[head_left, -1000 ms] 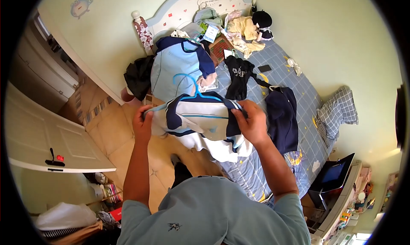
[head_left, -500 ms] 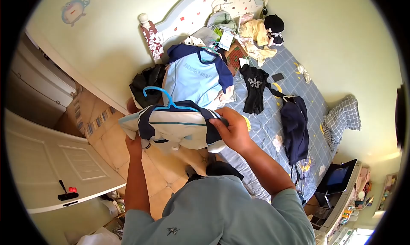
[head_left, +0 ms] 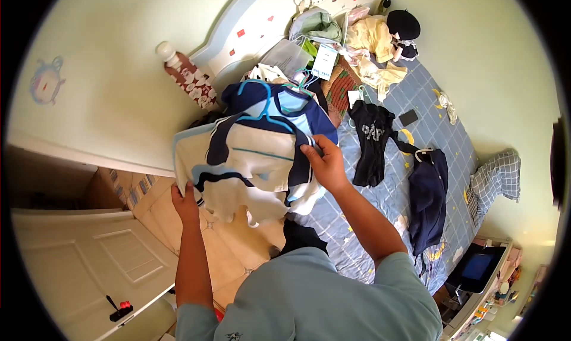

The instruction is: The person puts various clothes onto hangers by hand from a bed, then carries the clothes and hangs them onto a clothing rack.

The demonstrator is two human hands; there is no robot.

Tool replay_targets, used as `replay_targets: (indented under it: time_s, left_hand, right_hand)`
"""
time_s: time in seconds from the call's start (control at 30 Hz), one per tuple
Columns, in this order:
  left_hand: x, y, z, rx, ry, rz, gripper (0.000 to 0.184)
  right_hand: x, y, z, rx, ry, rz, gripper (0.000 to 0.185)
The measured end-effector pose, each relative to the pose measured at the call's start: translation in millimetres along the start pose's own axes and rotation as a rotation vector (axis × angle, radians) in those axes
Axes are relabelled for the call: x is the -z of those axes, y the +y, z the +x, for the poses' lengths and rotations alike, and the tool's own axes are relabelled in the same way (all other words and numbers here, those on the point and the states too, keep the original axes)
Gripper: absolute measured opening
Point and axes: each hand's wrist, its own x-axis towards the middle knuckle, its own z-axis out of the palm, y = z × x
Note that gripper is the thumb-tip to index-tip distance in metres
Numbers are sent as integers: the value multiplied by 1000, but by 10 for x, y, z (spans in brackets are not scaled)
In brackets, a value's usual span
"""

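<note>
A white jacket [head_left: 256, 156] with navy and light-blue panels hangs on a blue hanger [head_left: 266, 112], whose hook points up. My left hand [head_left: 186, 204] pinches the lower edge of its left sleeve. On the other side, my right hand [head_left: 327, 162] grips the jacket near the shoulder, thumb on top. Behind it, a light-blue and navy shirt [head_left: 303, 112] lies on the pile at the bed's corner, partly covered by the jacket.
On the blue checked bed [head_left: 351, 240] lie a black top [head_left: 370, 141], navy clothing [head_left: 428, 198], a phone-like dark slab [head_left: 408, 117] and yellow clothing [head_left: 372, 37]. A headboard [head_left: 238, 31] stands behind. A white door [head_left: 89, 257] is at left; a dark screen [head_left: 476, 266] at right.
Both hands have raised the jacket toward the headboard, so it now overlaps the light-blue shirt. More of its lower part hangs in view. My view has shifted, turning toward the bed.
</note>
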Motion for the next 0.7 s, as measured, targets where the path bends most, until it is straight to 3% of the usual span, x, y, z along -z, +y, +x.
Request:
replay_targets:
  time_s: [0.2,0.33,0.43,0.53,0.6,0.67,0.7]
  left_hand:
    - [-945,-252,248,-15,-108,16,54]
    - [-1245,-243,24,165,-187,99,47]
    - [-1204,-369,-170,252,-285,125,41]
    - [-1222,-405,-277,323,-361,125,34]
    - [-1220,-495,-361,379,-411,99,32]
    - [-1253,-472,-456,452,-463,80,31]
    - [-1296,-443,-476,481,-487,69,31]
  right_hand:
    - [40,1252,1076,-67,65,3,15]
    - [12,1921,1510,-50,167,-144,22]
    - [36,2401,1769,-270,101,-218,26]
    - [57,2694,1964,-29,282,-461,39]
    - [81,2733,1891,-96,216,-708,59]
    - [87,2842,1621,77,180,-696,59]
    - [101,2787,1440,37,133,-586,57]
